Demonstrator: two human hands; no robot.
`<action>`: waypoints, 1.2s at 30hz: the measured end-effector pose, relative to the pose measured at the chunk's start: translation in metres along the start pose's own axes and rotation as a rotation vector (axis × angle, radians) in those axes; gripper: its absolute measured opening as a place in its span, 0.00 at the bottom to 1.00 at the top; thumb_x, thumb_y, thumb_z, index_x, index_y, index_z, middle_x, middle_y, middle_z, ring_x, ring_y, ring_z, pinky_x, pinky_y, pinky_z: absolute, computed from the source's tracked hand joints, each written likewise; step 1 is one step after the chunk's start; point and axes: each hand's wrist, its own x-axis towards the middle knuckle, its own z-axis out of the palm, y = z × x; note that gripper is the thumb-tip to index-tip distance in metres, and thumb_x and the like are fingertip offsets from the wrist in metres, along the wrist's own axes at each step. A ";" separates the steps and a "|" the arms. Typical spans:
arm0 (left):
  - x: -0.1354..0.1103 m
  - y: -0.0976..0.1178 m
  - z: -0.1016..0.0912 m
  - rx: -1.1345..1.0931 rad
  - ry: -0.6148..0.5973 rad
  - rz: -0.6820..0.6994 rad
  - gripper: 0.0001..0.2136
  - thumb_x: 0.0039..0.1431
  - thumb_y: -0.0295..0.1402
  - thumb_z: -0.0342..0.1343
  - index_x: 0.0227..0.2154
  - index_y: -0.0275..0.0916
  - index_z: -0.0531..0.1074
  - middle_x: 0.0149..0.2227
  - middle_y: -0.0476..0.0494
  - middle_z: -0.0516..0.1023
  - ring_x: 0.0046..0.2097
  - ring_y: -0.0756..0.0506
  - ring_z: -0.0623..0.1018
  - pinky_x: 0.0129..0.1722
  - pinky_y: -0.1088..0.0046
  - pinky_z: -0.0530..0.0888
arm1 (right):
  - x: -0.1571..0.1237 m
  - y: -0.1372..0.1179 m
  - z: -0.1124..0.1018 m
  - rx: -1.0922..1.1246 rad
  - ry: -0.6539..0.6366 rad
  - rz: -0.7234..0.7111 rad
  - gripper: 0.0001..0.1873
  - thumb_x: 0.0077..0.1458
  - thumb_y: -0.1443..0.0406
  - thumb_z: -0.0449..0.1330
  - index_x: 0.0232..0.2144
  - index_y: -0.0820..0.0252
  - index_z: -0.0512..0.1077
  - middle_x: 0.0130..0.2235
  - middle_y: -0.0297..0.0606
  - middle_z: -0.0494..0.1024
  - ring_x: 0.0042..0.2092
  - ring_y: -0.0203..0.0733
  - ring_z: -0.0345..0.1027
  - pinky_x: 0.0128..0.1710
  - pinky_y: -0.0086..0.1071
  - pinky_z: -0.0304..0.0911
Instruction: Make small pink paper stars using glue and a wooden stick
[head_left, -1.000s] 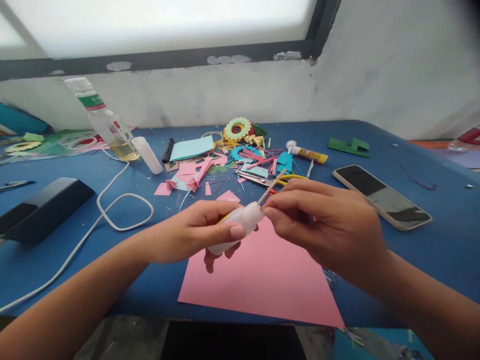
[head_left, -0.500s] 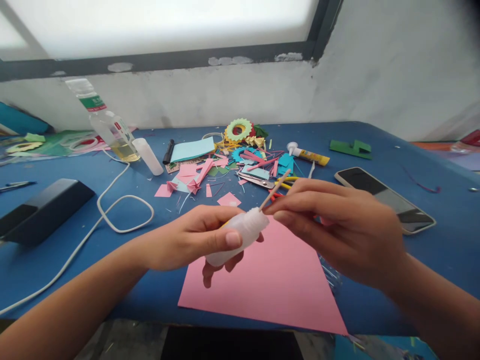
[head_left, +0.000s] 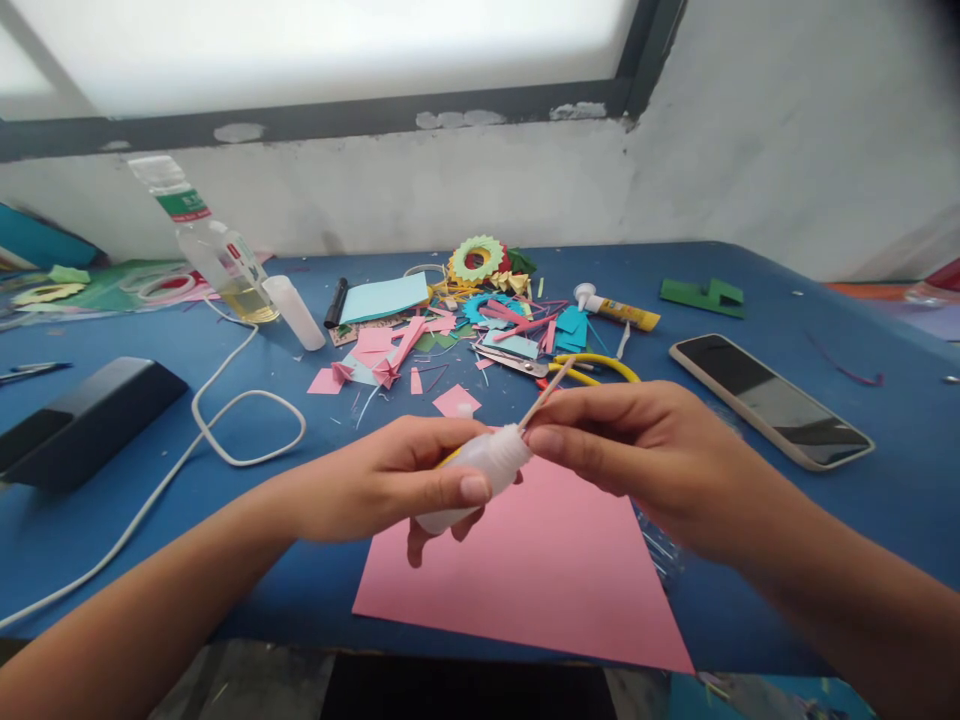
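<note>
Left hand point(head_left: 390, 480) is wrapped around a small white bottle point(head_left: 489, 457), thumb on top, fingers underneath. Right hand point(head_left: 660, 455) pinches a thin stick point(head_left: 546, 393) between thumb and fingertips. Hands are close together, bottle neck between them; can't tell whether the right fingertips touch the rim. Bottle is up off the table point(head_left: 615, 270), tilted, neck toward the right hand, above the far-left part of a pink sheet point(head_left: 517, 590). Stick's lower end is at the bottle mouth, upper end slants up and to the right. Can't see how deep it goes.

Doing this step well, my take: firm grip on the body, no squeeze. It looks like soft plastic, so whatever's inside could well up. Mouth tilted up. Stick in line with the neck, small strokes from the fingertips, left wrist quiet. Pinch low for control, skin clear of the rim. Main risk is a drip on the sheet right below; working off its edge would be safer.

Around that: small pink square point(head_left: 454, 398) just beyond the bottle, yellow-handled scissors point(head_left: 611, 362) beyond the right hand, phone point(head_left: 772, 400) farther right, paper scraps point(head_left: 375, 340) behind. White cable point(head_left: 247, 393) and dark case point(head_left: 97, 410) to the left.
</note>
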 end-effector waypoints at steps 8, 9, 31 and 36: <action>0.003 -0.003 0.001 0.067 0.085 0.083 0.18 0.55 0.48 0.52 0.33 0.35 0.65 0.25 0.51 0.66 0.24 0.54 0.68 0.18 0.83 0.71 | -0.006 0.008 0.012 -0.411 0.280 -0.325 0.05 0.57 0.70 0.55 0.28 0.60 0.68 0.27 0.31 0.70 0.29 0.30 0.62 0.28 0.25 0.59; 0.003 -0.003 0.001 0.069 0.086 0.087 0.18 0.55 0.48 0.52 0.33 0.35 0.65 0.25 0.51 0.66 0.24 0.54 0.68 0.18 0.83 0.71 | -0.006 0.009 0.012 -0.435 0.278 -0.341 0.05 0.57 0.70 0.54 0.29 0.59 0.67 0.27 0.31 0.70 0.28 0.31 0.62 0.28 0.26 0.59; 0.002 -0.005 0.004 0.145 0.163 0.173 0.18 0.54 0.46 0.55 0.40 0.36 0.65 0.30 0.46 0.70 0.30 0.51 0.70 0.28 0.77 0.70 | 0.003 0.020 -0.002 -0.385 0.345 -0.165 0.18 0.62 0.60 0.46 0.20 0.57 0.56 0.18 0.27 0.54 0.20 0.32 0.48 0.19 0.29 0.48; 0.003 -0.007 0.003 0.269 0.258 0.216 0.18 0.54 0.46 0.54 0.39 0.36 0.65 0.33 0.43 0.72 0.34 0.47 0.72 0.30 0.74 0.68 | 0.012 0.027 -0.007 -0.267 0.499 -0.134 0.08 0.51 0.63 0.61 0.34 0.56 0.65 0.34 0.33 0.69 0.30 0.33 0.63 0.26 0.27 0.62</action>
